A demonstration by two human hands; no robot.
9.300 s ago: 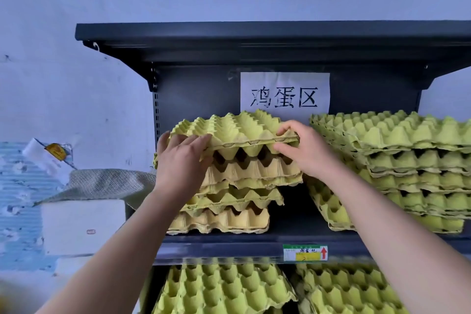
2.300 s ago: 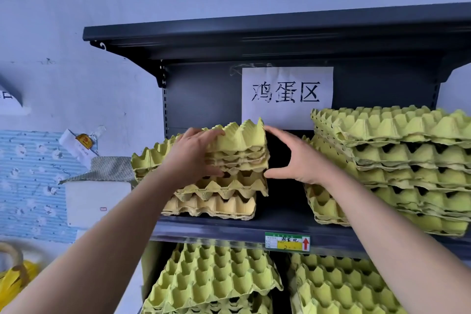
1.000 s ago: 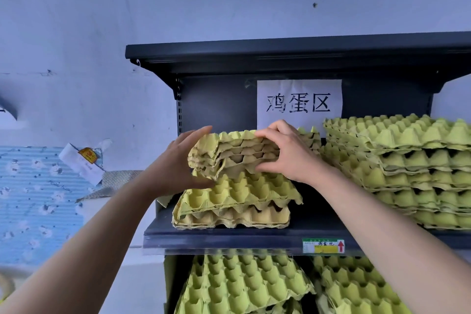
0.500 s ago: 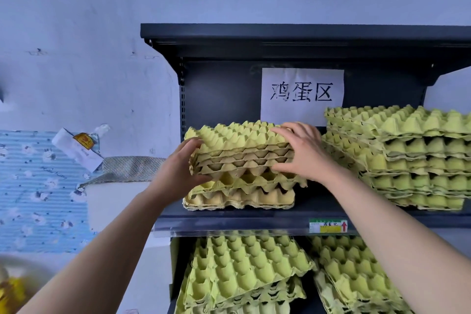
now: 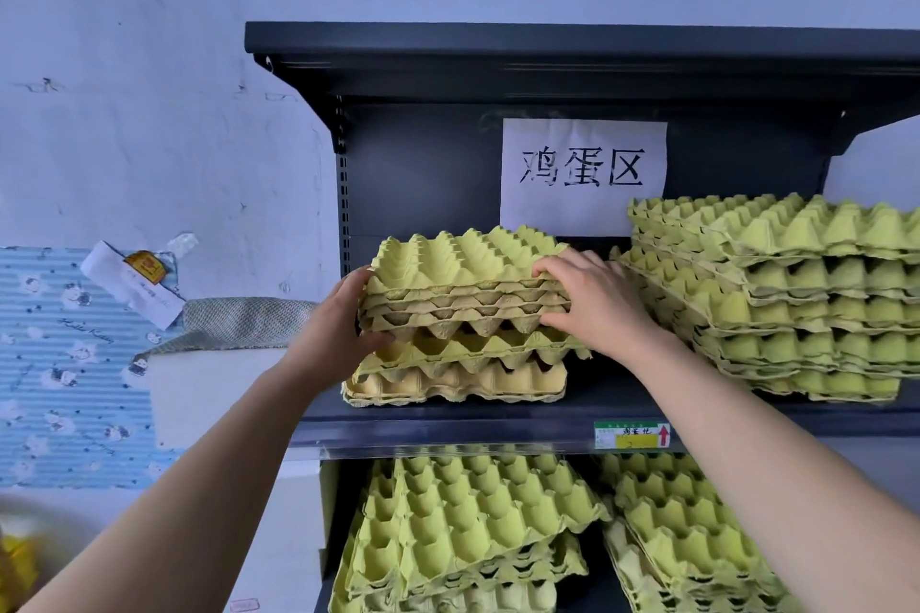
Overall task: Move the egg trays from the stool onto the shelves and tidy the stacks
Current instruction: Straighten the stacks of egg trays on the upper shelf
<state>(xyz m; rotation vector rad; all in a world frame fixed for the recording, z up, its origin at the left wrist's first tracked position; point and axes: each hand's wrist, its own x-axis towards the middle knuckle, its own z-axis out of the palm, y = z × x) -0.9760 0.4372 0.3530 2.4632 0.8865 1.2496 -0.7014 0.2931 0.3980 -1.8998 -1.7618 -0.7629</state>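
Note:
A stack of yellow-green egg trays [image 5: 463,309] stands on the left part of the dark upper shelf [image 5: 448,423]. My left hand [image 5: 338,324] grips the left end of the upper trays, thumb under them. My right hand [image 5: 592,299] holds the right end of the same trays, fingers curled over the top edge. The upper few trays sit slightly askew on two lower trays [image 5: 458,378]. A taller stack of trays [image 5: 776,294] stands to the right on the same shelf. The stool is out of view.
More tray stacks [image 5: 468,528] lie on the lower shelf, left and right [image 5: 687,538]. A paper sign [image 5: 582,174] hangs on the shelf back. Left of the shelf stands a white box [image 5: 209,393] under a grey cloth, against a blue patterned wall sheet.
Both hands have turned and shifted the upper trays on the left stack, bringing them more in line with the lower ones. The camera has also moved a little.

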